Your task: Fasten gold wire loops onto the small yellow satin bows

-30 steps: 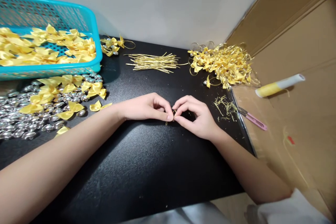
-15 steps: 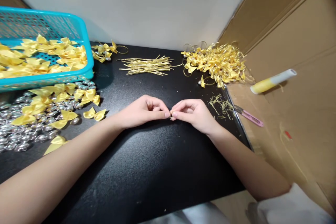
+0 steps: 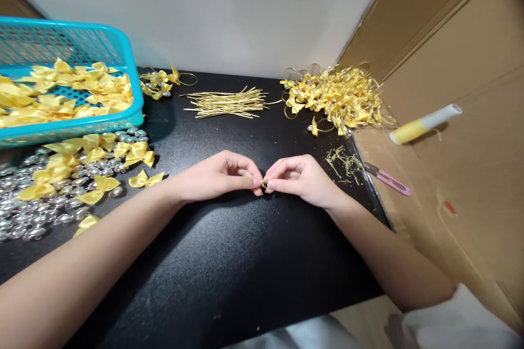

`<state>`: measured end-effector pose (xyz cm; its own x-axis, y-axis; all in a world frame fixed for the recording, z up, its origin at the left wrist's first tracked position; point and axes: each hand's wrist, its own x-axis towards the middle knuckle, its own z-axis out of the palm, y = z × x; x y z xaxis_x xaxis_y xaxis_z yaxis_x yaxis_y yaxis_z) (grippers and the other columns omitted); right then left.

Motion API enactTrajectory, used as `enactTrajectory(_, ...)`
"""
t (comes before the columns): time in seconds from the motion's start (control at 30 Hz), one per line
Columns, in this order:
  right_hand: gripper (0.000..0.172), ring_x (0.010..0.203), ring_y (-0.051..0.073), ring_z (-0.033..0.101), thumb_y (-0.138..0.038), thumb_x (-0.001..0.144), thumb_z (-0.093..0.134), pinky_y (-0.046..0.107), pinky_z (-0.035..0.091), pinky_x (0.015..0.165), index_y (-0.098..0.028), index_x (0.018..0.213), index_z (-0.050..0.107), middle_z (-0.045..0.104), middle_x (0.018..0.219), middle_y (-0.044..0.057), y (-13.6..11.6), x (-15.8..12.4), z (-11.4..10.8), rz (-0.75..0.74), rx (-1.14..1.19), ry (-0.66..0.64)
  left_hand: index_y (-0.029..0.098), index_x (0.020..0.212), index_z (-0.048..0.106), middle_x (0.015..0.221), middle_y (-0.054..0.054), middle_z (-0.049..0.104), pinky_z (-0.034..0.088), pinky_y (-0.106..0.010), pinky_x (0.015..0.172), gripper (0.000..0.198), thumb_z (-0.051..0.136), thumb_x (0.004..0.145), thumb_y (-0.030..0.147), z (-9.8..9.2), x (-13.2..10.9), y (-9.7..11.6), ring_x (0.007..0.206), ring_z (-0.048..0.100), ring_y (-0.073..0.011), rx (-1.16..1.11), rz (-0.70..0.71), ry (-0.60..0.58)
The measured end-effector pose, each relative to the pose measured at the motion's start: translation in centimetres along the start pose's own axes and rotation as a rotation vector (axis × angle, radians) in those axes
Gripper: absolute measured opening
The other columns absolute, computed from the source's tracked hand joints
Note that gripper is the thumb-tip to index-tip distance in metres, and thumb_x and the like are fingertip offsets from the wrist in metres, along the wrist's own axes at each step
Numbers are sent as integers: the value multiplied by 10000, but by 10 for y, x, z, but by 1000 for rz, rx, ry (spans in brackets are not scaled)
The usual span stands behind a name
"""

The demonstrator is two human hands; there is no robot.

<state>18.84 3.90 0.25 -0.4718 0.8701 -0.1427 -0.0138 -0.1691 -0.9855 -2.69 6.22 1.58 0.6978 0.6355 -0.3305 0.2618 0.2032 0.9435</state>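
Above the middle of the black table (image 3: 229,278), the fingertips of my left hand (image 3: 221,175) and my right hand (image 3: 305,177) almost meet. Both pinch a tiny looped piece of gold cord (image 3: 265,184), most of it hidden by the fingers. Beyond the hands lies a bundle of gold cords (image 3: 227,103). Left of my left wrist rests a yellow ribbon bow (image 3: 146,179). More bows lie on a spread of silver beads (image 3: 61,212). To the right of my right hand are short cord clippings (image 3: 346,165).
A turquoise basket (image 3: 137,82) of yellow bows stands at the left. Looped bow-and-bead ornaments are heaped at the back right (image 3: 335,98), with a smaller group (image 3: 158,84) beside the basket. A pink cutter (image 3: 391,181) juts over the right edge near cardboard (image 3: 462,76) and a tube (image 3: 426,124).
Both hands stay together in nearly the same spot. The fingertips have shifted slightly down, and a small loop of the gold cord now shows between them.
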Motion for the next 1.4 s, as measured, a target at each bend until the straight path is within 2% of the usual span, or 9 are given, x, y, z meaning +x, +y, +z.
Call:
enactTrajectory(0.1, 174, 652, 101, 670, -287, 652, 834, 241, 574, 644, -160, 702, 727, 713, 727, 15, 2, 0, 1, -42, -20, 2, 158, 790, 706, 758, -6, 734, 465, -226, 778, 151, 653, 837, 292, 1, -1, 2, 751, 639, -113, 16, -24, 0)
enactTrajectory(0.27, 165, 681, 105, 666, -288, 659, 828, 260, 579, 672, -162, 689, 725, 703, 774, 22, 3, 0, 2, -76, -43, 0, 141, 784, 652, 679, -1, 673, 455, -221, 683, 190, 632, 841, 321, 6, -2, 6, 666, 600, -110, 9, -72, 0)
enactTrajectory(0.43, 145, 714, 113, 665, -279, 675, 816, 279, 575, 713, -168, 682, 721, 698, 785, 23, 4, 0, 3, -101, -70, -2, 152, 728, 573, 570, 65, 457, 282, -183, 494, 209, 616, 817, 335, 13, -4, 7, 516, 379, -66, 54, -72, 55)
enactTrajectory(0.6, 89, 713, 108, 658, -225, 689, 792, 279, 575, 717, -172, 686, 721, 695, 798, 19, 4, 0, 0, -123, -94, 30, 134, 775, 650, 583, 54, 437, 263, -199, 519, 257, 622, 813, 387, 19, -1, 2, 549, 349, -75, 87, -42, 151)
enactTrajectory(0.73, 48, 710, 106, 656, -185, 703, 767, 268, 571, 700, -176, 697, 721, 692, 806, 19, 3, -1, -1, -167, -122, 49, 135, 826, 700, 517, 78, 328, 215, -211, 489, 303, 632, 809, 430, 19, -2, 1, 500, 279, -73, 126, -66, 204)
enactTrajectory(0.9, 48, 729, 127, 657, -183, 750, 728, 274, 548, 666, -178, 706, 710, 700, 813, 37, 3, -3, 2, -285, -297, 86, 144, 796, 680, 670, 20, 571, 382, -203, 599, 241, 629, 824, 378, 15, -4, 5, 621, 488, -95, 126, 14, 120)
enactTrajectory(1.03, 66, 718, 130, 654, -160, 769, 703, 273, 534, 656, -180, 706, 705, 709, 804, 38, 5, -3, 5, -377, -443, 125, 151, 807, 665, 696, 15, 607, 387, -202, 582, 242, 613, 835, 386, 15, -3, 3, 612, 507, -97, 136, -19, 124)
enactTrajectory(1.2, 79, 721, 132, 663, -140, 773, 697, 270, 532, 656, -174, 702, 701, 711, 797, 41, 6, -3, 6, -428, -471, 138, 150, 816, 705, 596, 31, 563, 323, -205, 534, 259, 629, 814, 398, 17, -4, -1, 550, 443, -89, 166, -73, 202)
enactTrajectory(1.4, 96, 724, 136, 670, -153, 765, 704, 278, 548, 660, -185, 677, 684, 716, 788, 34, 4, -3, 6, -441, -454, 195, 130, 797, 766, 628, -17, 654, 328, -218, 526, 287, 713, 710, 398, 22, -3, 2, 562, 484, -105, 63, -110, 363)
